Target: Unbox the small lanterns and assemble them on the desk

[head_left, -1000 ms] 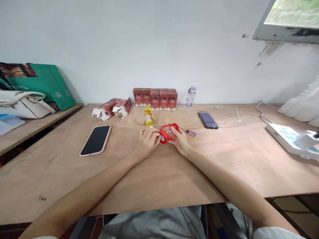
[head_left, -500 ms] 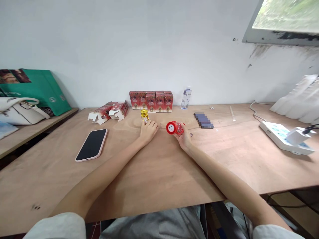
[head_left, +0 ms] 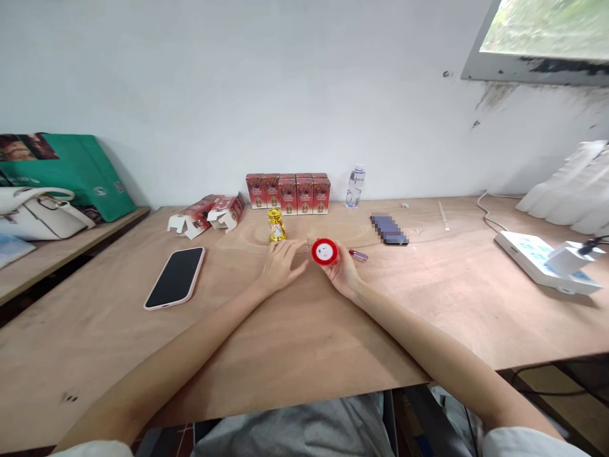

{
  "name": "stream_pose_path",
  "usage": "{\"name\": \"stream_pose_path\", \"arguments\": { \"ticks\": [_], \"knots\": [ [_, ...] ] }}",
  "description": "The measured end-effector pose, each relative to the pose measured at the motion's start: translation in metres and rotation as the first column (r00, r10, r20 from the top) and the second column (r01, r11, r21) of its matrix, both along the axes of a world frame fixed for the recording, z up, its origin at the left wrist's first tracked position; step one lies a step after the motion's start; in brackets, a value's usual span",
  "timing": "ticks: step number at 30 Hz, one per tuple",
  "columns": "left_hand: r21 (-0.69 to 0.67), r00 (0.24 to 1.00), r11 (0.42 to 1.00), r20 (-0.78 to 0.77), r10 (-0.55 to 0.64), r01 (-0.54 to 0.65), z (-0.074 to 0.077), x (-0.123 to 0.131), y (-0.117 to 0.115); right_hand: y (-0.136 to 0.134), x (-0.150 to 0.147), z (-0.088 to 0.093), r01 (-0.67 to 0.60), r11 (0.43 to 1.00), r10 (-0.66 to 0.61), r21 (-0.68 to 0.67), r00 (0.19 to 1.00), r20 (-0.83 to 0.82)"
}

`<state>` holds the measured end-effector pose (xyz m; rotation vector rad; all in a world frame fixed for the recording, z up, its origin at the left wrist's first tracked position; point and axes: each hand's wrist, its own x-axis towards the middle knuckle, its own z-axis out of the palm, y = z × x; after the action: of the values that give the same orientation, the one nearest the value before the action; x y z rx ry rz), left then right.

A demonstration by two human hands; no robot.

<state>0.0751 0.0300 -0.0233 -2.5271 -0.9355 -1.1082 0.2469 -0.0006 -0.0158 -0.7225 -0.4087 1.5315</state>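
Note:
My right hand (head_left: 343, 274) grips a small red lantern (head_left: 325, 252), tipped so that its round base with a white disc faces me. Its body is mostly hidden behind that base. Fingers apart and holding nothing, my left hand (head_left: 280, 265) lies low over the table just in front of a small gold lantern (head_left: 276, 226), which stands upright. Between the hands lies a thin bent wire piece (head_left: 305, 248), partly behind the left fingers. Just right of my right hand is a small screwdriver (head_left: 358, 255) with a clear reddish handle.
Several red printed boxes (head_left: 297, 195) stand by the wall, beside a clear bottle (head_left: 355, 186). Two opened boxes (head_left: 225, 212) lie to their left. A pink-cased phone (head_left: 176, 278), a dark pixelated phone-like object (head_left: 389, 230) and a white power strip (head_left: 542, 261) rest on the table.
My left hand has drawn back and spread its fingers, leaving the gold lantern in fuller view. The red lantern has turned more squarely base-first, and the screwdriver is more exposed.

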Motion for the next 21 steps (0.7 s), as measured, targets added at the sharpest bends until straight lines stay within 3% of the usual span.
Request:
{"name": "stream_pose_path", "arguments": {
  "ticks": [2, 5, 7, 9, 12, 14, 17, 19, 21],
  "knots": [
    [0.029, 0.996, 0.996, 0.04, -0.081, 0.08, 0.001, -0.002, -0.018, -0.008, -0.008, -0.001, -0.149, 0.989, 0.149, 0.017, 0.988, 0.037],
    [0.002, 0.987, 0.999, 0.153, -0.051, 0.051, 0.001, -0.005, -0.035, -0.018, -0.017, -0.001, -0.351, 0.935, 0.342, 0.044, 0.93, 0.137],
    [-0.018, 0.983, 0.999, 0.18, -0.04, 0.044, 0.001, -0.007, -0.039, -0.023, -0.02, -0.001, -0.413, 0.908, 0.386, 0.078, 0.893, 0.23],
    [-0.022, 0.983, 0.993, 0.147, -0.109, 0.113, 0.001, -0.008, -0.04, -0.025, -0.022, 0.0, -0.433, 0.893, 0.369, 0.125, 0.862, 0.348],
    [-0.032, 0.968, 0.974, 0.126, -0.217, 0.222, 0.001, -0.009, -0.041, -0.026, -0.022, -0.002, -0.396, 0.882, 0.183, 0.255, 0.786, 0.59],
    [-0.046, 0.96, 0.974, 0.184, -0.211, 0.223, 0.001, -0.01, -0.042, -0.028, -0.021, -0.004, -0.296, 0.889, -0.055, 0.349, 0.688, 0.724],
    [-0.053, 0.947, 0.984, 0.287, -0.146, 0.168, 0.001, -0.013, -0.043, -0.035, -0.019, -0.005, -0.115, 0.881, -0.332, 0.459, 0.542, 0.773],
    [-0.055, 0.944, 0.992, 0.315, -0.094, 0.118, 0.001, -0.016, -0.043, -0.04, -0.019, -0.003, -0.076, 0.822, -0.46, 0.564, 0.496, 0.737],
    [-0.069, 0.946, 0.995, 0.322, -0.046, 0.072, 0.001, -0.018, -0.043, -0.044, -0.02, 0.0, -0.122, 0.729, -0.566, 0.673, 0.446, 0.694]
  ]
}}
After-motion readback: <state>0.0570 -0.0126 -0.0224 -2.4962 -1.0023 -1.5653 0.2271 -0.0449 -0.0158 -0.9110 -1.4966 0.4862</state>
